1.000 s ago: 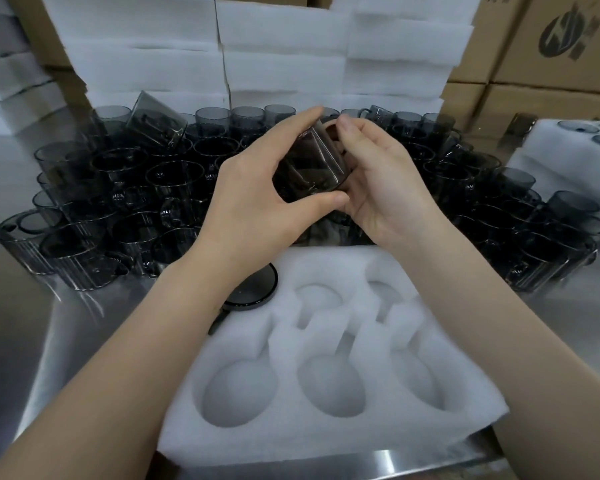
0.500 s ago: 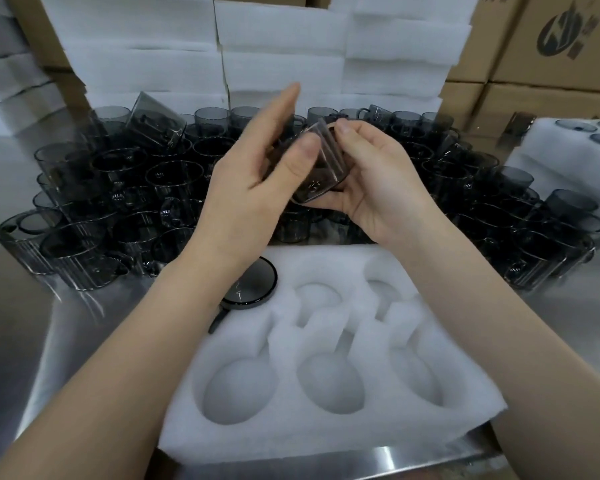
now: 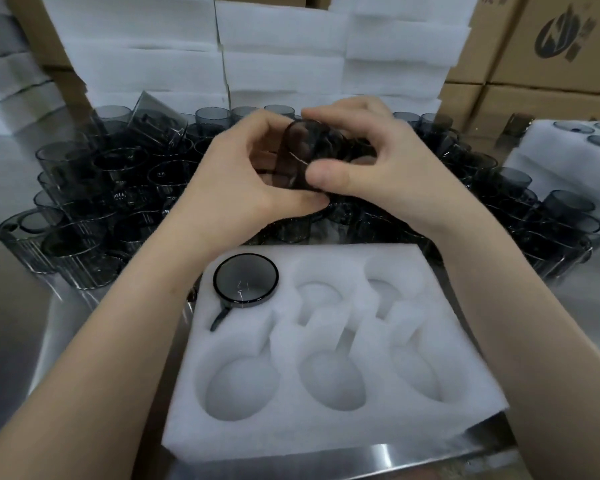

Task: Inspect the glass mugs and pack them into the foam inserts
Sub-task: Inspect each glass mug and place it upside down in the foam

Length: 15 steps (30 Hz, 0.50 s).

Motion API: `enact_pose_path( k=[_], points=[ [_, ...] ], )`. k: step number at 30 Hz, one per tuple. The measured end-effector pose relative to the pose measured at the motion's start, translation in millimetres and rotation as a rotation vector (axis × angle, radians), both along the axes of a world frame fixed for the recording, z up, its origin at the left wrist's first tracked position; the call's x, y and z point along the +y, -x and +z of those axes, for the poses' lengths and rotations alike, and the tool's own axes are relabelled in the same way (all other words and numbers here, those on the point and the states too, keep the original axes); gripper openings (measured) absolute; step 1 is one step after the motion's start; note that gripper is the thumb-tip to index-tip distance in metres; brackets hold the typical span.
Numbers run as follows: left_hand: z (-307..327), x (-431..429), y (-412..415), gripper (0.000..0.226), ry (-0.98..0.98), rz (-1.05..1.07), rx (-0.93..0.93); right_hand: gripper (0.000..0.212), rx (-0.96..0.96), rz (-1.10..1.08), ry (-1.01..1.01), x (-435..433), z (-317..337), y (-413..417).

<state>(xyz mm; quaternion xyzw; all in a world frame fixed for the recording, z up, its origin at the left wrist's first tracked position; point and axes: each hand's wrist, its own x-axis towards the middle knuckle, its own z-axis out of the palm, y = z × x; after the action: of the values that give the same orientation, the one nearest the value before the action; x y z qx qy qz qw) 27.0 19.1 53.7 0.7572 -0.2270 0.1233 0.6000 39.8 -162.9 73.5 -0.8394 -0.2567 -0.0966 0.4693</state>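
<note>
A smoky grey glass mug (image 3: 297, 154) is held tilted above the crowd of mugs, its mouth turned toward me. My left hand (image 3: 236, 181) grips it from the left with curled fingers. My right hand (image 3: 371, 161) grips it from the right, thumb across its near wall. Below lies a white foam insert (image 3: 326, 427) with six round pockets. One mug (image 3: 246, 280) sits in the far left pocket, its handle pointing toward me. The other pockets hold nothing.
Many grey glass mugs (image 3: 94, 188) crowd the steel table (image 3: 11, 313) behind and beside the insert. Stacked white foam sheets (image 3: 284, 64) and cardboard boxes (image 3: 548, 46) stand at the back. Another foam insert with mugs (image 3: 548, 143) is at the far right.
Both hands have turned the held mug, so its mouth now faces me. My left forearm shifted left, uncovering the mug seated in the insert.
</note>
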Motion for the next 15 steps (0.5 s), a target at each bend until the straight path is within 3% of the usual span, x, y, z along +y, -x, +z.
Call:
enact_pose_path(
  k=[3, 6, 11, 15],
  points=[
    [2.6, 6.8, 0.1, 0.045, -0.059, -0.199, 0.126, 0.069, 0.001, 0.103, 0.089, -9.9, 8.4, 8.7],
    [-0.2, 8.1, -1.2, 0.05, 0.081, -0.323, 0.263, 0.062, 0.059, 0.159, 0.15, -14.1, 18.1, 12.8],
    [0.5, 13.1, -3.1, 0.041, 0.337, -0.452, 0.397, 0.057, 0.228, 0.326, -0.032, -18.5, 23.6, 11.4],
    [0.5, 14.7, -3.9, 0.053, 0.42, -0.517, 0.458, 0.061, 0.272, 0.401, -0.15, -19.9, 20.5, 10.6]
  ],
)
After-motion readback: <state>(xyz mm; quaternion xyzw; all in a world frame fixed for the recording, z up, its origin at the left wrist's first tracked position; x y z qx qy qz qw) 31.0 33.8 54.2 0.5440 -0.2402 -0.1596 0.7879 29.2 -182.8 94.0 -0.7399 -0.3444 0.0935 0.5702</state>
